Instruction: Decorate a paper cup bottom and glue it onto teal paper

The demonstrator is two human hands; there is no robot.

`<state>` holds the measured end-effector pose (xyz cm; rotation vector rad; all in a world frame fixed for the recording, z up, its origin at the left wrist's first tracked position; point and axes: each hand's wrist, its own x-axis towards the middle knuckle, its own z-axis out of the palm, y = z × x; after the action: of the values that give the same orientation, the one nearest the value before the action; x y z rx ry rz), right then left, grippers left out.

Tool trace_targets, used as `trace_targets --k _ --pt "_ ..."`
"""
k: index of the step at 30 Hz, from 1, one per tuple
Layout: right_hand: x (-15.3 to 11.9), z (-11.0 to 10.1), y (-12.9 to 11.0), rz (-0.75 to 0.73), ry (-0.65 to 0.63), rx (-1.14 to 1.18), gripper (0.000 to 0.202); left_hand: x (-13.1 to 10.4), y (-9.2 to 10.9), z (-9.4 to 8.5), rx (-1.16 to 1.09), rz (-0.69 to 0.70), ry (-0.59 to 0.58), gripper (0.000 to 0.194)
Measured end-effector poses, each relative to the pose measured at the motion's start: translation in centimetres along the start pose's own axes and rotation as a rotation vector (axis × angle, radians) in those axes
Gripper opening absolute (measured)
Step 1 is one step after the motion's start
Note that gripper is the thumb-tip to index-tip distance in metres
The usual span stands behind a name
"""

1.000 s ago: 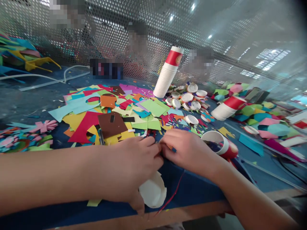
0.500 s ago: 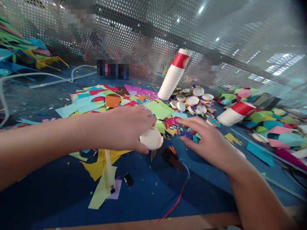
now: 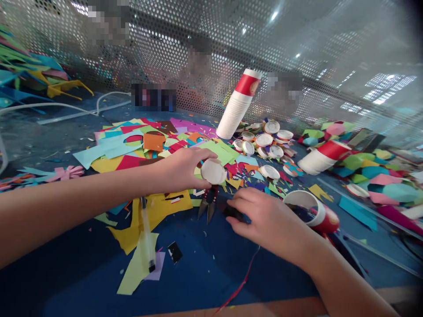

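Note:
My left hand [image 3: 193, 169] pinches a white paper cup bottom [image 3: 214, 171], a cut-off disc with a low rim, between thumb and fingers. Just below it a pair of thread snips [image 3: 207, 208] lies on the blue table, blades toward me. My right hand [image 3: 259, 213] has its thumb and fingers closed around a flat black piece [image 3: 232, 212], perhaps paper, at the table surface. A clear pen [image 3: 147, 237] with a black tip rests on yellow and pale green paper scraps [image 3: 135, 264] to the left.
A tall stack of paper cups [image 3: 235, 110] leans in view at the back. Cut cup bottoms [image 3: 264, 140] are piled beside it. A red and white cup [image 3: 306, 209] lies on its side near my right wrist. Coloured paper [image 3: 122, 143] covers the middle; a red string [image 3: 238, 288] lies in front.
My left hand has risen slightly with the cup bottom, uncovering the snips. My right hand has come down and left and closed on the black piece, revealing the tipped cup.

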<state>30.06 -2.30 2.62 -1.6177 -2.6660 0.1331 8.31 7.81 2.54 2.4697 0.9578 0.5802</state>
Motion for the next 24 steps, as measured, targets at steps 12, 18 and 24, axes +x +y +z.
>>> trace_targets --k 12,18,24 --pt "-0.4 -0.3 1.2 0.005 0.03 0.333 0.012 0.1 -0.4 0.6 -0.076 0.002 -0.011 0.066" --pt "-0.5 0.0 1.1 -0.009 0.003 0.536 0.028 0.1 -0.2 0.1 -0.1 -0.027 -0.027 0.066" --pt "-0.7 0.4 1.5 -0.163 0.173 0.65 0.022 0.1 -0.2 0.4 -0.101 0.024 -0.008 0.06"
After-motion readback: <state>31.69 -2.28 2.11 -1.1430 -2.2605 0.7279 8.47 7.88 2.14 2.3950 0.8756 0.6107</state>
